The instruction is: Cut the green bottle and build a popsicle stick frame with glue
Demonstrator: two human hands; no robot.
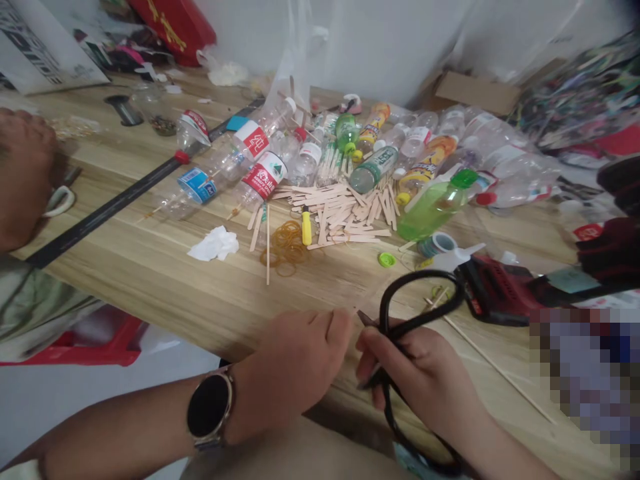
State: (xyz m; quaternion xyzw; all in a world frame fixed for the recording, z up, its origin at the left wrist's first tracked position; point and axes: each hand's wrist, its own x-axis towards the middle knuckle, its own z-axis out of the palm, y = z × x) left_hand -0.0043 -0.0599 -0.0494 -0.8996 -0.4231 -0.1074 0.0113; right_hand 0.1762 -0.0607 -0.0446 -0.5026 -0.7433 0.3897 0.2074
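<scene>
My right hand (425,373) is closed around a pair of scissors (423,313) with large black loop handles. The short blade tip points left, close to the knuckles of my left hand (300,367). A watch sits on that left wrist. My left hand is curled near the table's front edge; its fingertips are turned away, and what they pinch, if anything, is hidden. Beyond the hands lie a yellow-handled screwdriver (307,228), a heap of rubber bands (286,243), a thin wooden skewer (268,250) and a green bottle cap (387,260).
Wooden craft sticks (350,210) lie piled mid-table, with several plastic bottles (260,177) around them. A red and black power tool (500,290) lies at right. A long black strip (110,203) crosses the left side. Another person's hand (25,173) rests at far left.
</scene>
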